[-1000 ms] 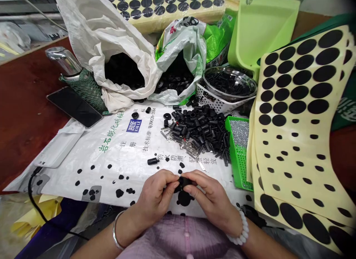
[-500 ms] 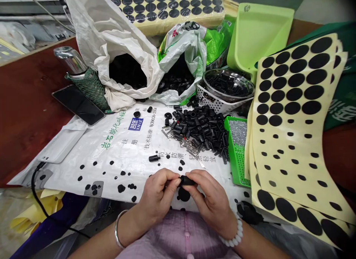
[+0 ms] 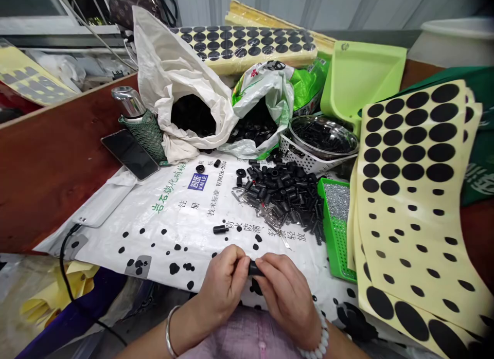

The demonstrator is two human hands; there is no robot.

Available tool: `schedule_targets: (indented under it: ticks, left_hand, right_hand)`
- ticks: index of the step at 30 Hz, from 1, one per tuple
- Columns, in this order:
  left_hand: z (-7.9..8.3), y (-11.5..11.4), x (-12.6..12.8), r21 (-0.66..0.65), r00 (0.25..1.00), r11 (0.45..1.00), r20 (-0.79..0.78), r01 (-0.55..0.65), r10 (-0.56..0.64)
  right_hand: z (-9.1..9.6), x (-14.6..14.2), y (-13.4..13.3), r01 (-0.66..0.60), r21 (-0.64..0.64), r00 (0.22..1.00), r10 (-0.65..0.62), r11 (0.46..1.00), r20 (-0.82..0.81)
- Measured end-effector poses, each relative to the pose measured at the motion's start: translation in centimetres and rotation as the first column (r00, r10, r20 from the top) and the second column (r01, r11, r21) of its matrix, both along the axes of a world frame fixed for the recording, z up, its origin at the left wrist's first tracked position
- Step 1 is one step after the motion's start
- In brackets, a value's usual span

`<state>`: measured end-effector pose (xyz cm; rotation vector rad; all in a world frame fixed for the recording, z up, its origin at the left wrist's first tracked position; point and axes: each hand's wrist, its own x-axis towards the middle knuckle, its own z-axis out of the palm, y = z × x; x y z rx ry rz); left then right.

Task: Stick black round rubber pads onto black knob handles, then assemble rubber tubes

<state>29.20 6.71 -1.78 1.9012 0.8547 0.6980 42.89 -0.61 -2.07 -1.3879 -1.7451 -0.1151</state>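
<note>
A small black cylindrical part (image 3: 253, 268) sits between my two hands, low over the front of the white printed sheet (image 3: 165, 240). My left hand (image 3: 225, 277) pinches its left end with thumb and bent fingers. Wrapped round the right end are the fingers of my right hand (image 3: 284, 293), so much of the part is hidden. A single black cylinder (image 3: 220, 229) lies on the sheet just beyond my left hand. Farther back spreads a heap of black cylinders, springs and thin metal pieces (image 3: 285, 194).
Behind the heap stand a white sack (image 3: 227, 112), a plastic bag of black parts (image 3: 283, 99) and a steel bowl (image 3: 347, 143). A green tray (image 3: 335, 258) of tiny silvery pieces and sticker sheets (image 3: 417, 235) line the right. A phone (image 3: 129, 152) leans on a netted bottle (image 3: 144, 135) at left.
The camera view has tilted up, so the scene sits lower and slightly right. Both hands still hold the black part, and the right fingers now cover more of it.
</note>
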Motion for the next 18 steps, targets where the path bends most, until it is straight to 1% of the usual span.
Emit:
schedule_targets:
  ticks: [1, 3, 7, 9, 11, 14, 16, 18]
  left_hand:
    - [-0.1, 0.0, 0.0, 0.051, 1.000, 0.999, -0.022, 0.007, -0.005]
    - [-0.2, 0.0, 0.1, 0.093, 0.999, 0.995, -0.042, 0.021, -0.017]
    - [-0.5, -0.2, 0.3, 0.090, 0.998, 0.996, -0.065, 0.024, -0.018]
    - [-0.5, -0.3, 0.4, 0.093, 0.997, 0.995, -0.075, 0.028, -0.021]
    - [-0.5, -0.3, 0.4, 0.132, 0.996, 0.991, -0.089, 0.028, -0.016]
    - [-0.7, -0.3, 0.3, 0.238, 0.994, 0.971, -0.109, 0.037, -0.011]
    - [-0.8, -0.2, 0.2, 0.305, 0.994, 0.951, -0.112, 0.055, -0.021]
    - [-0.9, 0.0, 0.0, 0.359, 0.993, 0.930, -0.112, 0.076, -0.038]
  right_hand:
    - [-0.1, 0.0, -0.1, -0.001, 0.003, 1.000, 0.001, 1.000, -0.002]
    - [-0.3, 0.0, -0.2, -0.002, 0.010, 1.000, 0.002, 1.000, 0.001]
    - [-0.8, 0.1, -0.5, -0.022, 0.013, 1.000, 0.022, 1.000, 0.003]
    - [-1.0, 0.2, -0.6, -0.035, 0.004, 0.999, 0.035, 0.999, -0.026]
    - [-0.9, 0.3, -0.5, -0.045, -0.026, 0.995, 0.043, 0.999, -0.093]
    - [-0.4, 0.3, -0.4, -0.100, -0.129, 0.967, 0.066, 0.987, -0.247]
    - [-0.1, 0.2, -0.5, -0.170, -0.211, 0.924, 0.082, 0.963, -0.373]
    - [0.2, 0.1, -0.6, -0.240, -0.302, 0.859, 0.057, 0.922, -0.509]
